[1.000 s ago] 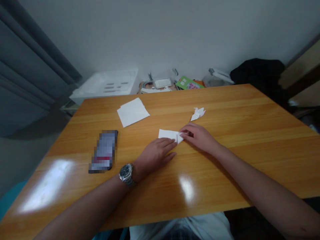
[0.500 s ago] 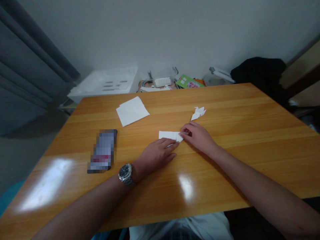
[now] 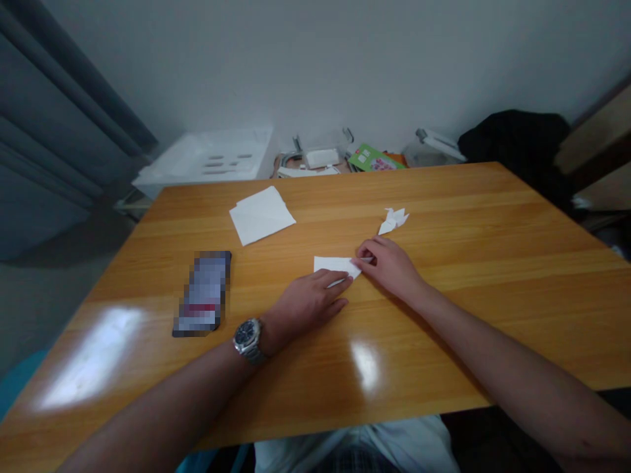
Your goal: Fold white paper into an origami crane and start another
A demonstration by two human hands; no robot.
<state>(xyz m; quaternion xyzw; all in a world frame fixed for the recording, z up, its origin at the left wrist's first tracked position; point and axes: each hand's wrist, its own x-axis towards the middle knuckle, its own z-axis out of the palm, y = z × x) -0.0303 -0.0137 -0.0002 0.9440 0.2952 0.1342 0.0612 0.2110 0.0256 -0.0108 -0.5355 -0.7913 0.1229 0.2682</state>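
A folded white paper strip point(image 3: 331, 266) lies on the wooden table point(image 3: 473, 276), with its right end pinched in my right hand point(image 3: 388, 266). My left hand point(image 3: 308, 303) rests just below it, with the fingertips pressing on the strip's lower edge. A small white origami crane point(image 3: 393, 221) sits just beyond my right hand, not touching it. A steel wristwatch point(image 3: 247, 338) is on my left wrist. Part of the strip is hidden under my fingers.
A stack of white paper squares point(image 3: 261, 215) lies at the far side of the table. A phone point(image 3: 204, 293) with a pixelated face lies to the left. Behind the table are a white plastic tray point(image 3: 207, 161), a green booklet point(image 3: 374, 159) and dark cloth point(image 3: 513, 141).
The strip's right end has narrowed under my right fingers, which stay pinched on it. Both hands have shifted only slightly, and the whole view has tilted a little.
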